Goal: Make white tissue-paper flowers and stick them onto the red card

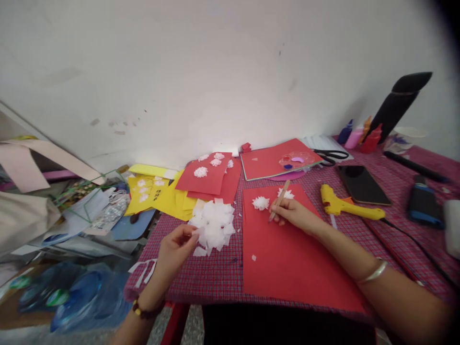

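A loose heap of thin white paper squares (215, 225) lies on the checked tablecloth. My left hand (176, 247) is at its left edge, thumb and forefinger pinched on a white paper square (196, 231). To the right is a large red paper sheet (283, 268). Over its upper part, my right hand (291, 213) grips a light wooden stick (283, 192), slanted with its lower end towards the sheet; whether it is a pencil I cannot tell. One ruffled white paper flower (260, 203) sits left of that hand, and another (286, 193) is partly hidden behind the stick.
Red cards with white flowers (204, 173) and yellow cards (145, 194) lie at the back left. A yellow glue gun (350, 206), a black phone (362, 184), scissors (330, 155) and paint bottles (372, 139) are on the right. Blue water bottles (77, 292) lie below left.
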{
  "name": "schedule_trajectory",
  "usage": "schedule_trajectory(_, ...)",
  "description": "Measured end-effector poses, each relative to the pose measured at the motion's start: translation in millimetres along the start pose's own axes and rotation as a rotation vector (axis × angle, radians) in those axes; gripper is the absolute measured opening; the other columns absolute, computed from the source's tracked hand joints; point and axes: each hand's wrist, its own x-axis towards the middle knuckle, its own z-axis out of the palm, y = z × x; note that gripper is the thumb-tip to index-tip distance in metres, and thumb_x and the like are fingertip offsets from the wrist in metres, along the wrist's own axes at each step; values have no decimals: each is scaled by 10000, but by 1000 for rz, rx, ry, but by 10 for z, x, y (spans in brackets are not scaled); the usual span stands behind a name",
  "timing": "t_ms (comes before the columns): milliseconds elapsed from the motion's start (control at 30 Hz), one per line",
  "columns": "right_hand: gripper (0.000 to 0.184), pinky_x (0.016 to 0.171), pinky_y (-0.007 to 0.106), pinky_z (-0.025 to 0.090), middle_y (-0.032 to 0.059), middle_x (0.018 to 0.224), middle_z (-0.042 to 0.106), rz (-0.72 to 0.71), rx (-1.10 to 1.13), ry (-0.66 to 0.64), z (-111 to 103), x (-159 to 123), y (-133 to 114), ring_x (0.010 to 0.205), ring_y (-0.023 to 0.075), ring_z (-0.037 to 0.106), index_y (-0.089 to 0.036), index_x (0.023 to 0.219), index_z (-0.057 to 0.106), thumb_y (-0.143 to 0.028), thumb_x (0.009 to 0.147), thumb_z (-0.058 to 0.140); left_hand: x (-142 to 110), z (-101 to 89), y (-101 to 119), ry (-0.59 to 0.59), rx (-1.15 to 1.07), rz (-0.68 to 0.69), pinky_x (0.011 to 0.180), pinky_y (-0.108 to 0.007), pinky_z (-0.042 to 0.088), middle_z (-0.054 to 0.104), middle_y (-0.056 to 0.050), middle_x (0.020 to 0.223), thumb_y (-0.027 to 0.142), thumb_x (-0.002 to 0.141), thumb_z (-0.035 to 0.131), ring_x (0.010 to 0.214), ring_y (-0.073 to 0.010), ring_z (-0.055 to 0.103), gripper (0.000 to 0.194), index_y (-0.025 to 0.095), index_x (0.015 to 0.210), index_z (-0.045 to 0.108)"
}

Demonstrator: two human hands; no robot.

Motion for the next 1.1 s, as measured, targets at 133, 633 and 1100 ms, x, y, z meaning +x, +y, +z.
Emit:
schedule_trajectory(133,281,486,228,442,29,647,641,-89,48,75,-5,-34,-80,508,108,547,-161,740,573,-442,754,570,252,378,336,-93,-388,-85,522,-198,398,528,54,536,241,715,621,511,-87,485,140,174,660,511)
schedule_trajectory(633,266,448,217,424,-1,616,594,-356,195,252,15,-150,-417,458,91,507,-180,704,578,-438,770,568,682,1635,708,-296,-654,-116,536,-206,378,564,33,584,264,683,620,536,-86,476,129,142,667,583)
schedule_trajectory(1100,229,426,206,416,-3,631,594,-400,146,259,55,-106,-312,448,85,499,-164,844,593,-385,798,555,632,1641,656,-272,-797,-172,532,-194,403,616,5,587,225,671,673,523,-79,516,113,119,689,639)
